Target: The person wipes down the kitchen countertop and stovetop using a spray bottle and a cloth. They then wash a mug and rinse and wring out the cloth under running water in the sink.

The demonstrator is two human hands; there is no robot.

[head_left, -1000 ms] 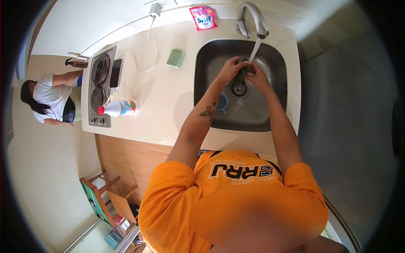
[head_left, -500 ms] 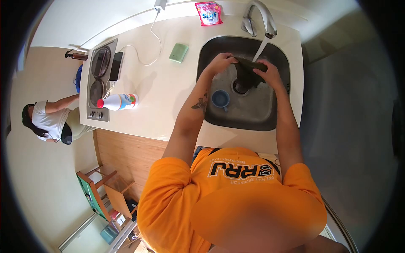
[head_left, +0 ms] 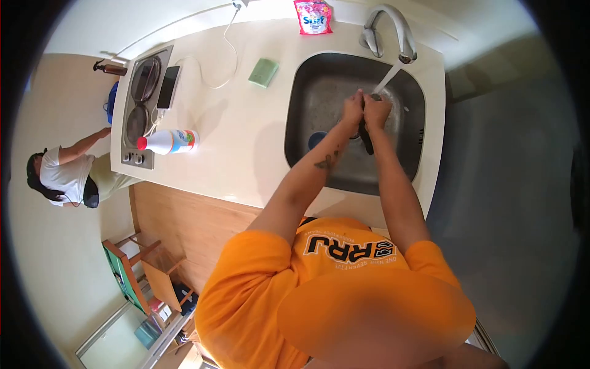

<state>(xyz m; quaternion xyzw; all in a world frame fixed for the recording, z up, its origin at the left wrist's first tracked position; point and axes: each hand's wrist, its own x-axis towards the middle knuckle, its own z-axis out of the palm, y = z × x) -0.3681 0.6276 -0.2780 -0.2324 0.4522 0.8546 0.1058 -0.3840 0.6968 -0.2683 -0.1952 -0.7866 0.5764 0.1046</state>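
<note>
Water runs from the faucet [head_left: 404,37] into the grey sink [head_left: 307,80]. Under the stream, my left hand [head_left: 353,108] and my right hand [head_left: 377,111] are side by side, both closed on a dark cloth [head_left: 367,139]. The cloth is bunched between them, and a narrow end hangs down over the drain area. A blue cup [head_left: 316,139] sits in the sink, partly covered by my left forearm.
Left of the sink are a green sponge [head_left: 263,72], a white bottle [head_left: 169,141], a phone [head_left: 168,87] and a cooktop [head_left: 136,125]. A detergent packet [head_left: 313,17] leans at the back. Another person [head_left: 72,176] stands at the counter's far left end.
My hands have come together from holding the cloth spread apart, and the cloth is now bunched between them. My left forearm now partly covers the cup.
</note>
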